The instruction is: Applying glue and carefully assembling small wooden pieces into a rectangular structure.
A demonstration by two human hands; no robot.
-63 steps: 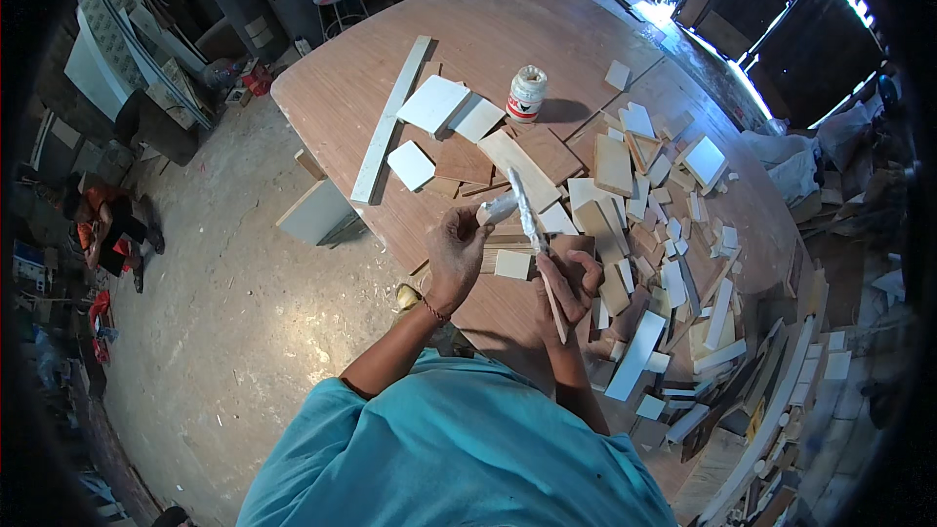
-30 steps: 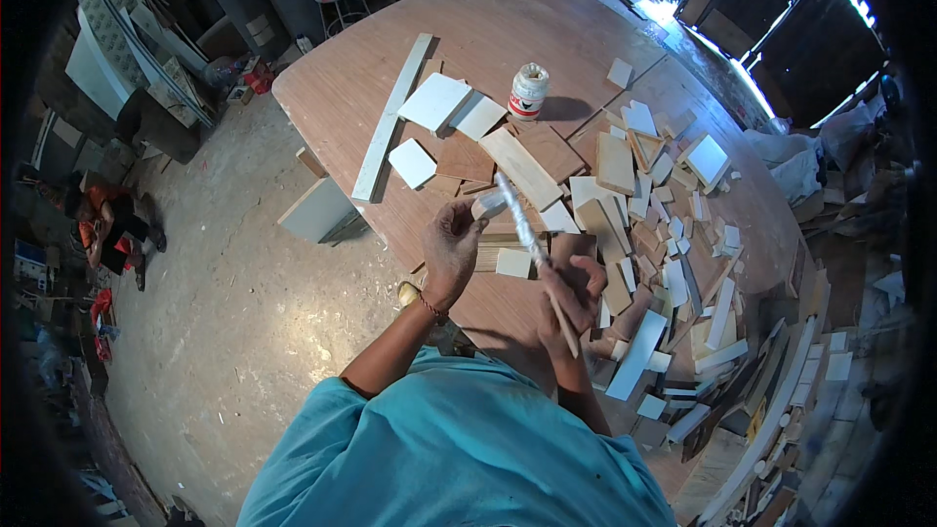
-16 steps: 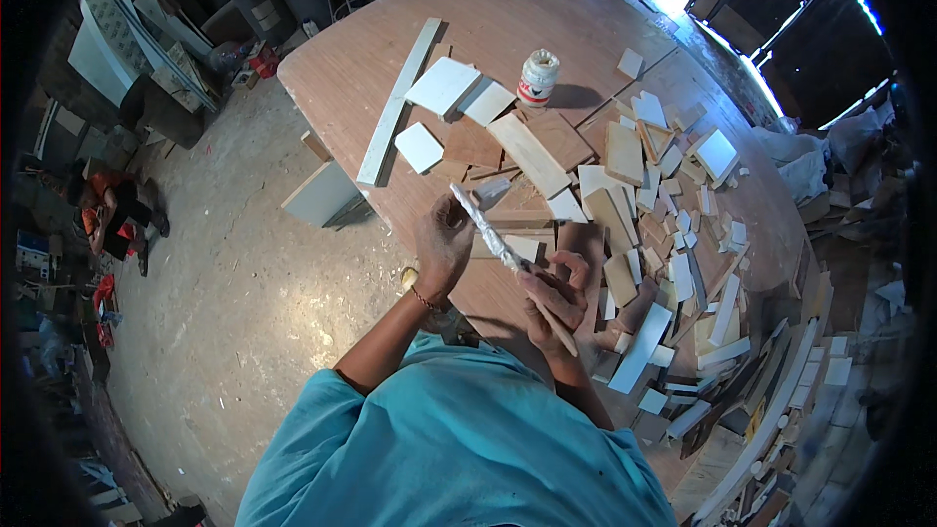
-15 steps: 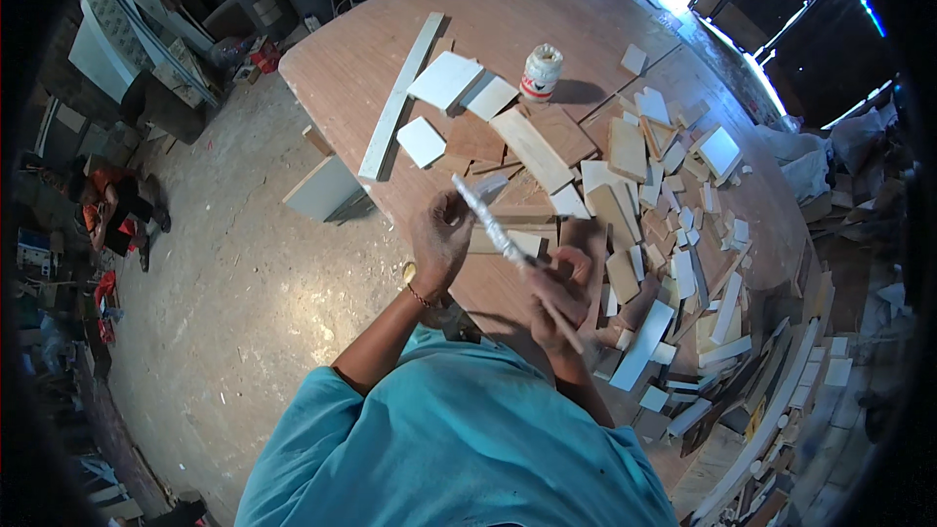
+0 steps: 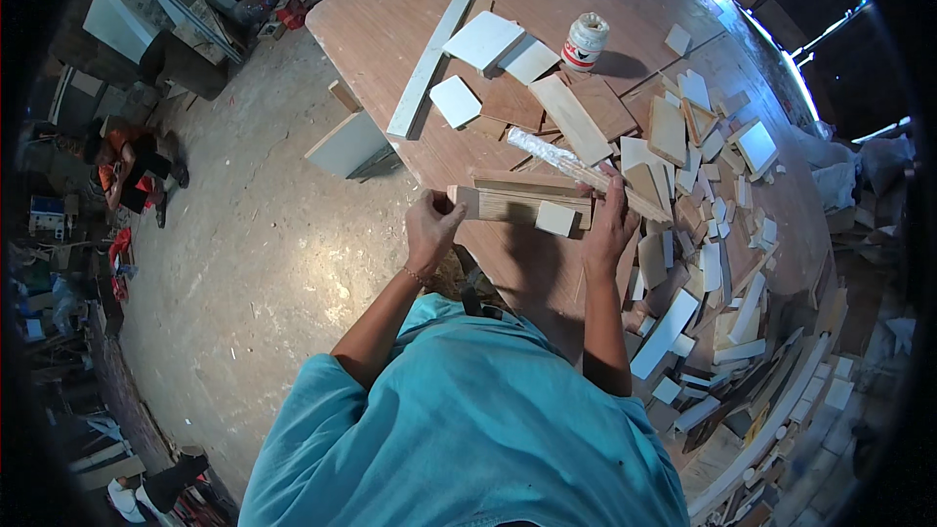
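Note:
My right hand (image 5: 610,224) grips a thin wooden stick (image 5: 639,201) whose far end is coated with a lumpy white substance, slanting up to the left over the table. At the table's near left edge, my left hand (image 5: 434,232) pinches a small pale wooden block (image 5: 465,200). That block sits against the end of a longer wooden piece (image 5: 514,207). Between my hands rests a small white-faced block (image 5: 555,219). Farther back stands a white jar (image 5: 586,41) with a red-marked label and crusted rim.
Many wood offcuts (image 5: 667,132) crowd the table's right side. A long pale strip (image 5: 436,54) and white-faced boards (image 5: 485,40) lie at the back left. A grey panel (image 5: 348,144) leans beside the table (image 5: 381,15). One person (image 5: 132,161) crouches far left; another is partly visible lower left.
My left hand has gone from beside the coated stick down to the small block at the table edge. My right hand has moved right and forward with the stick. The view has shifted.

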